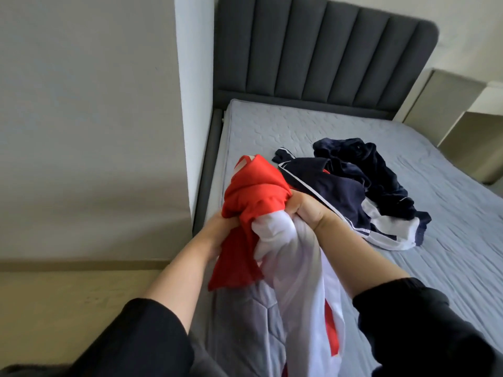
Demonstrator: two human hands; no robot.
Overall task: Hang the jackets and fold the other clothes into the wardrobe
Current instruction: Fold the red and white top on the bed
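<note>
A grey quilted mattress (449,219) fills the right of the view, backed by a dark grey padded headboard (326,50), with a beige wall (81,104) and a strip of pale floor (68,289) on the left. Over the near left corner of the bed, the fingers (298,204) of the right hand (310,213) are curled tight into a fist round a bunched red-and-white garment (253,191), gripping it where the red cloth meets the white. The left hand (217,229) grips the same bundle from the other side, just beside the right; its fingers are mostly buried in the red folds, so only the back of the hand and the wrist show clearly. The garment is held up off the mattress: a crumpled red mass rises above the two fists, a red flap hangs down below the left hand, and a long white length with a red panel trails down between the forearms toward the bottom edge. Both forearms are bare, with black sleeves (408,322) pushed up toward the elbows. Farther out on the mattress, just behind the right hand, a navy-and-white jacket (334,197) lies spread and rumpled, and a dark navy garment (381,170) lies heaped against its far side, touching it.
</note>
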